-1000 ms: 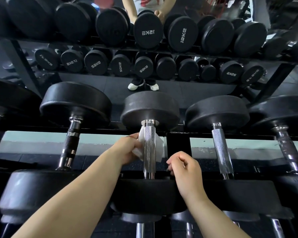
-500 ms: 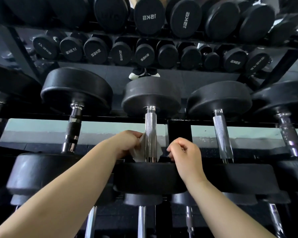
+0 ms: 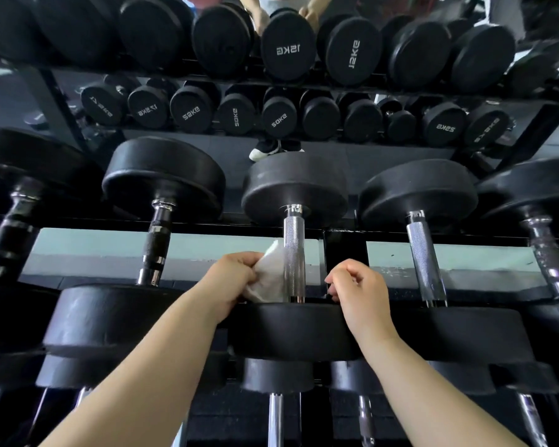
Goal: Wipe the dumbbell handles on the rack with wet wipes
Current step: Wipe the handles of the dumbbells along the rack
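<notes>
Our left hand grips a white wipe, fingers curled round it. The wipe is pressed against the left side of the centre handle, low down near the front head. Our right hand sits just right of the handle, above the same head, fingers curled with nothing visible in them. The handle's dumbbell lies on the rack, with other dumbbells on either side.
</notes>
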`<state>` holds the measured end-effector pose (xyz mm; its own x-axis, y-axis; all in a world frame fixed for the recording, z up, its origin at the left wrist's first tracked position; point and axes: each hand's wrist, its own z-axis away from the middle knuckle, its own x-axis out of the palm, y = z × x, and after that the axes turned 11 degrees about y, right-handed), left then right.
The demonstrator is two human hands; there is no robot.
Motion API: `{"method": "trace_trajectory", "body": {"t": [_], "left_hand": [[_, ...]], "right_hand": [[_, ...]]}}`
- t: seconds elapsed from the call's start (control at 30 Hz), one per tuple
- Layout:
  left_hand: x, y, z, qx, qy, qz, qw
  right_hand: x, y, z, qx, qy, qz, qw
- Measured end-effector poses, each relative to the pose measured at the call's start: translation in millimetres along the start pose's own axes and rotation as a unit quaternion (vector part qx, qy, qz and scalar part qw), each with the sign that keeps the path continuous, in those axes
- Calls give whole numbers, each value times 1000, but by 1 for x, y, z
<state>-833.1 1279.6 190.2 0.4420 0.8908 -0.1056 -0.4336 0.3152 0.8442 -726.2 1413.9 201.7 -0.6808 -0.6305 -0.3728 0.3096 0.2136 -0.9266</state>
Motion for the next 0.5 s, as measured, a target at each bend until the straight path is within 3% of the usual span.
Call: {"method": "trace_trajectory", "body": {"t": [0.17, 0.33, 0.4, 0.5], "left_hand": [[-13, 21, 20, 49, -19, 145, 988], [1, 36, 46, 73, -6, 201, 977], [8, 43, 59, 91, -13, 195, 977], [26, 48, 77, 113, 3, 166, 980]], "right_hand": [[-1, 0, 0, -1, 25, 12, 1000], [-4, -8, -2, 24, -9, -37, 999], [-13, -15, -5, 70, -81, -118, 987], [-35, -26, -11, 111, -230, -215, 943]]}}
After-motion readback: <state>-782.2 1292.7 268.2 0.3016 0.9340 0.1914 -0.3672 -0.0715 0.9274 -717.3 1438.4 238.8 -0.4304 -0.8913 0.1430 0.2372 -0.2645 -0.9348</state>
